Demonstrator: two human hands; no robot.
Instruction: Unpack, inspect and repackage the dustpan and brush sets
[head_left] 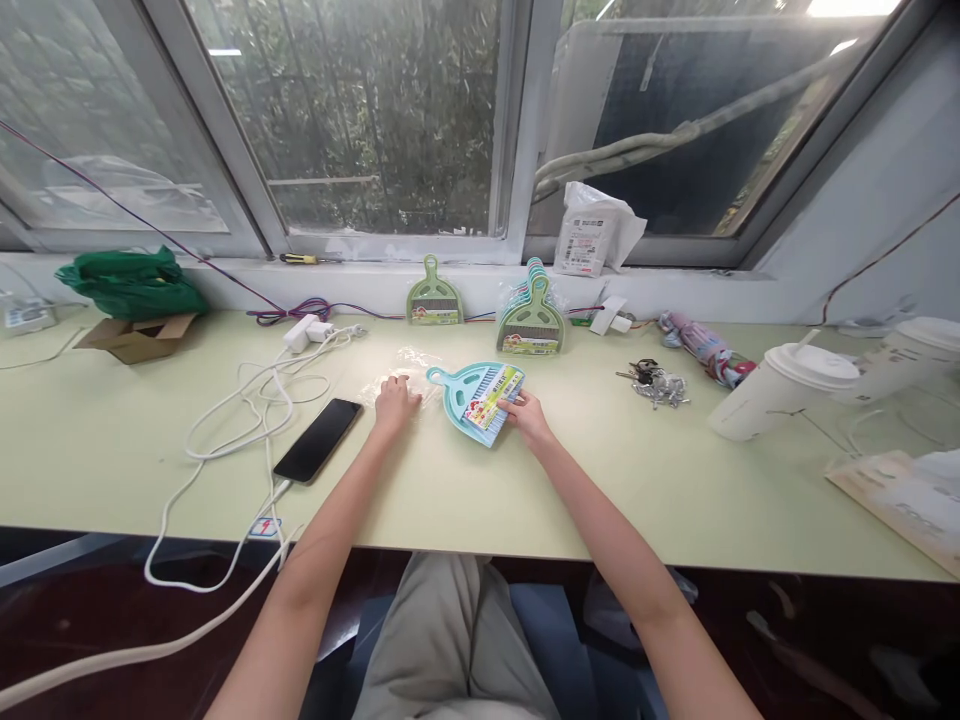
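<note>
A light blue dustpan and brush set (469,387) with a colourful label lies tilted near the middle of the table. My right hand (527,415) grips its right edge, fingers at the label. Left of the dustpan, my left hand (397,402) rests on a crumpled clear plastic wrapper (425,385), its fingers bent; whether they pinch the film is too small to tell. Behind, a green dustpan set (433,300) stands against the wall, and a stack of wrapped dustpan sets (531,318) stands to its right.
A black phone (319,441) and white cables (196,440) lie at left, near a cardboard box (135,338) with a green bag (135,283). Keys (657,384), a folded umbrella (703,347) and a white lidded cup (780,390) are at right. The table's front edge (480,551) is near my lap.
</note>
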